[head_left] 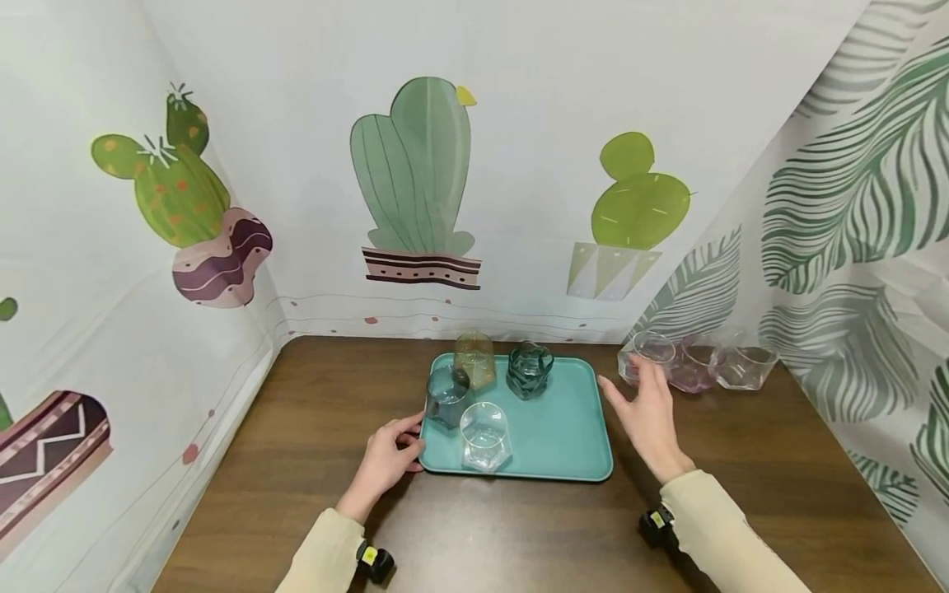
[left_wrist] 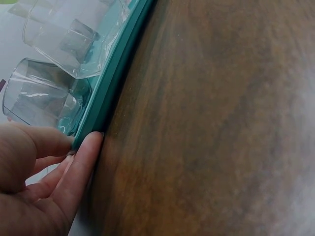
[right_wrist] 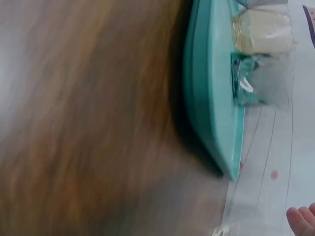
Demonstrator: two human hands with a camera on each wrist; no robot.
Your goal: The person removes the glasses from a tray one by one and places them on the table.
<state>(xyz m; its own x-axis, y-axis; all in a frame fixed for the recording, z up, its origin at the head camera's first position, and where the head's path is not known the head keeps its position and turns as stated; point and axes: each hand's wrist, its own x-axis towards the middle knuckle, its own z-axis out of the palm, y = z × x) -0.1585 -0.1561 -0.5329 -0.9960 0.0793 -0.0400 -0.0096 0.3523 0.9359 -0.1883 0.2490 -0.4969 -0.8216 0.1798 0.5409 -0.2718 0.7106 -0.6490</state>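
1. Wood table point(head_left: 319, 395), cactus backdrop point(head_left: 526, 148) behind.
2. Left hand point(head_left: 388, 451) pinches the teal tray point(head_left: 563, 428) rim, probably steadying those four glasses point(head_left: 485, 436).
3. Right hand point(head_left: 648, 420): fingers apart by a clear glass point(head_left: 652, 344), can't tell if touching.

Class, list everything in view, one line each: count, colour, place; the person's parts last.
Table: 1, brown, under tray
Tray: 1, teal, on the table
Back-left glass: 1, amber, on tray
Back-middle glass: 1, dark green, on tray
Left glass: 1, blue-grey, on tray
Front-left glass: 1, clear, on tray
Outer glasses: at least 2, clear, right of tray
Middle glass: 1, pinkish, between those
Backdrop: count unclear, printed white, behind table
Wrist cameras: 2, black, wrists
Sleeves: 2, cream, forearms
Left hand: 1, pinching tray's left edge
Right hand: 1, by leftmost outer glass
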